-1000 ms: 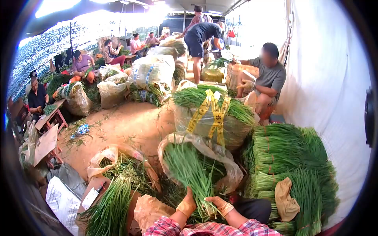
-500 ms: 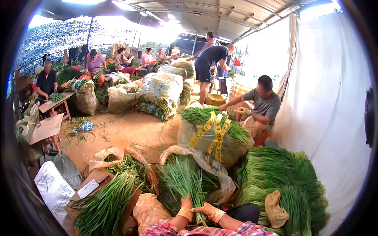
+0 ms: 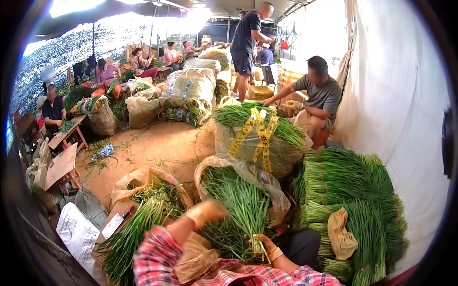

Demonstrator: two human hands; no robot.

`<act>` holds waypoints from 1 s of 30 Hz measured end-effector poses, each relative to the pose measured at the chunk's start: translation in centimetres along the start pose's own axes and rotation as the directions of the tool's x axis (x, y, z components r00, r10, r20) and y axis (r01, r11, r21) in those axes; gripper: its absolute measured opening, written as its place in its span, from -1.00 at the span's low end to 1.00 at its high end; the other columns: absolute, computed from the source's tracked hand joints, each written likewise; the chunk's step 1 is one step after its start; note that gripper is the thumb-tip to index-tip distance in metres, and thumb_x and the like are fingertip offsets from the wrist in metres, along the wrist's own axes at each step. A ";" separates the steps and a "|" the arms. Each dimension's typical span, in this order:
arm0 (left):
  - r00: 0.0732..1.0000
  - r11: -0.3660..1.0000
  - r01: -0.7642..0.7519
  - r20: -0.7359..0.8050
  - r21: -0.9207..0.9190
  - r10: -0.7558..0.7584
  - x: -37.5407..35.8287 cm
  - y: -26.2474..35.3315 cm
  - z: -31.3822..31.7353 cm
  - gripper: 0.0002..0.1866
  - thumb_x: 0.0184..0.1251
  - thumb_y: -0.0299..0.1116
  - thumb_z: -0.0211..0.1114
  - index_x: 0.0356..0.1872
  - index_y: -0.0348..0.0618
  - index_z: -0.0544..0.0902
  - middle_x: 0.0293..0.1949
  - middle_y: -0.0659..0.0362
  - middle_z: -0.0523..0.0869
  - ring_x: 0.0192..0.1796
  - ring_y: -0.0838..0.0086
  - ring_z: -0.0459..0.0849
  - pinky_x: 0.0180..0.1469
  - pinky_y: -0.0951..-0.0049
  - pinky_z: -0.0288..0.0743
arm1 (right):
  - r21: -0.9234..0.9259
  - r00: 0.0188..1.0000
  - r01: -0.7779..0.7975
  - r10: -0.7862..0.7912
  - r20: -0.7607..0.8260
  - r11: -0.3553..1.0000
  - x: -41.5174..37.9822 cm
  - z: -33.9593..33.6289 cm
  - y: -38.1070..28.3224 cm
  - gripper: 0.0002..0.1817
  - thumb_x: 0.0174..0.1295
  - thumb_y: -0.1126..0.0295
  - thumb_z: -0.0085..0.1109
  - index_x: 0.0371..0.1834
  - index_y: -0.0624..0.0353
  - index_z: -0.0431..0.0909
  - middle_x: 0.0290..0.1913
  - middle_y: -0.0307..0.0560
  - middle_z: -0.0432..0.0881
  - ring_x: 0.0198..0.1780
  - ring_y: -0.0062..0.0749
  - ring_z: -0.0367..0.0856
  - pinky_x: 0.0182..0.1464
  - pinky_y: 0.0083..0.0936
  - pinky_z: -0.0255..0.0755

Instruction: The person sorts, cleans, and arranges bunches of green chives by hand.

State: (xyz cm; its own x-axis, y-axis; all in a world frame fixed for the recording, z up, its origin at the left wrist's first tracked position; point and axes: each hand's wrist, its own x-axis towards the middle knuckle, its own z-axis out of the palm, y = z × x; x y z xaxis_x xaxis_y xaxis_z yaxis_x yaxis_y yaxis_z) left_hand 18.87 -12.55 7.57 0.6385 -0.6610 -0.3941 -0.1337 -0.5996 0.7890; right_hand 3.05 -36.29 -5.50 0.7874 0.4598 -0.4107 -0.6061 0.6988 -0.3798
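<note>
Left hand (image 3: 268,246) grasps green stalks (image 3: 246,205); right hand (image 3: 209,213) is blurred, its grip unclear.

Just behind and to the right of the yellow-taped bale (image 3: 286,159), a person in a gray shirt (image 3: 325,97) stretches an arm toward its top. A white sheet (image 3: 398,119) hangs right of the bale. Behind it stands a person in dark shorts (image 3: 244,40). Left of it, blue plastic scraps (image 3: 105,151) lie on the brown floor (image 3: 152,148); farther left, a person in black (image 3: 53,110) sits by a red-legged stand (image 3: 67,135).
</note>
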 end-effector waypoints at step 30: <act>0.841 -0.187 -0.491 -0.519 -0.851 0.152 4.9 -3.8 6.8 -0.42 0.02 0.04 0.38 -0.01 -0.13 0.56 -0.13 0.16 0.66 -0.12 0.29 0.64 -0.06 0.22 0.56 | -0.985 0.983 0.169 -0.068 0.171 -0.028 -1.2 7.3 -7.3 0.20 -0.27 0.01 0.53 0.34 0.45 -0.02 0.28 0.19 0.29 0.29 -0.17 0.25 0.30 -0.38 0.14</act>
State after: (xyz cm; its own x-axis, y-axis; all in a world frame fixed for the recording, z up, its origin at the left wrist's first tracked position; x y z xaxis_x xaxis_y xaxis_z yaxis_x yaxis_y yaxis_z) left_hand 17.30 -16.62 -0.54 0.9102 -0.4128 0.0331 0.3561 0.8208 0.4466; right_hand 7.40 -37.91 3.83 0.8342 0.4982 -0.2364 0.0394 -0.4814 -0.8756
